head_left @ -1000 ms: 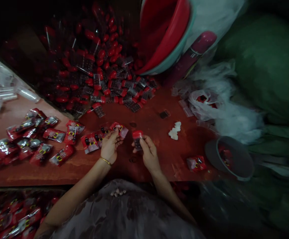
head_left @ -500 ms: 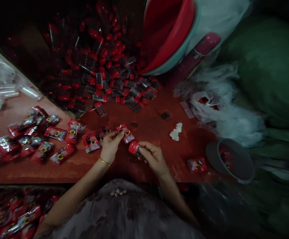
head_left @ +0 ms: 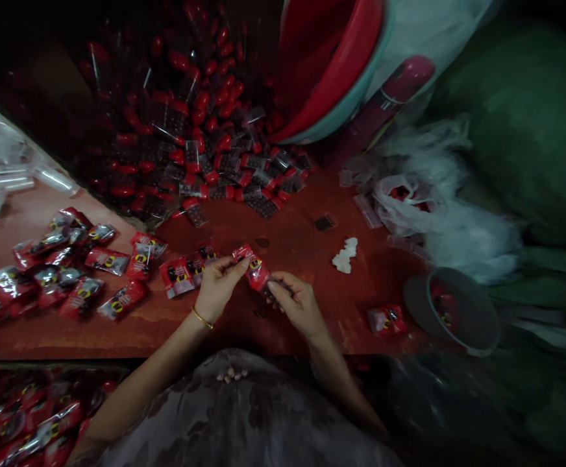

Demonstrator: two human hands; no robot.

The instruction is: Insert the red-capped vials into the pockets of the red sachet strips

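My left hand (head_left: 219,285) pinches a small red printed packet (head_left: 250,258) by its upper left end. My right hand (head_left: 300,305) grips a small red-capped bottle (head_left: 269,295), mostly hidden behind the fingers; its dark dotted body shows in part. The capped end meets the packet's lower right end and seems to be inside its mouth. Several more red packets (head_left: 178,275) lie just left of my left hand. A larger group of shiny red packets (head_left: 71,285), which look filled, spreads over the left of the reddish table (head_left: 302,253).
A tipped box (head_left: 112,207) spills red-capped bottles (head_left: 209,155) at the back. Red and teal basins (head_left: 334,97) and a maroon flask (head_left: 385,104) stand behind. Right are plastic bags (head_left: 472,220), a grey tub (head_left: 463,311), a packet (head_left: 387,320) and white scraps (head_left: 345,255).
My right hand has brought the bottle's red cap against the packet's end, and the cap now appears covered by the packet. My left hand has barely moved.
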